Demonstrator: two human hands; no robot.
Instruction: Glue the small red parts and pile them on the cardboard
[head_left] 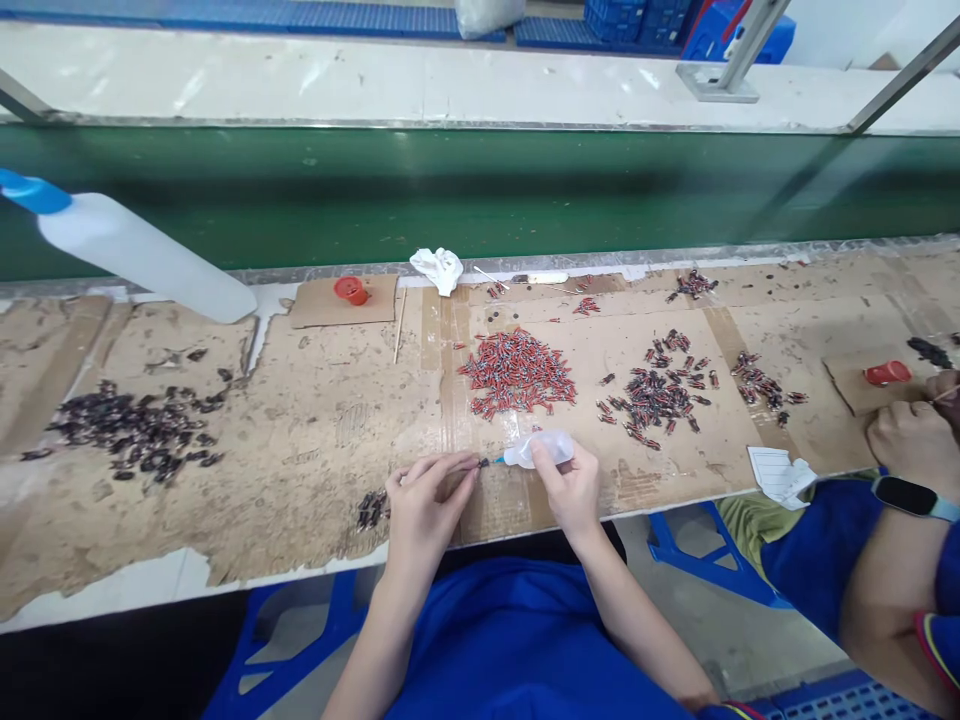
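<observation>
My left hand (431, 490) pinches a small dark part (484, 463) between thumb and fingertips, just above the cardboard. Wrapped round a small clear squeeze bottle (551, 449) is my right hand (570, 485). The bottle lies tilted on its side, and its thin blue-green tip points left, at or very close to the dark part; I cannot tell whether they touch. A little pile of dark parts (371, 510) rests beside my left hand. Beyond both hands spreads a heap of small red parts with metal ends (517, 372).
Dark-and-red parts (656, 395) lie to the right, a black heap (142, 430) to the left. A large white bottle (150, 250) leans at far left. A red cup (351, 290) sits near a wooden stick (400, 325). A co-worker's hand (915, 440) is at the right edge.
</observation>
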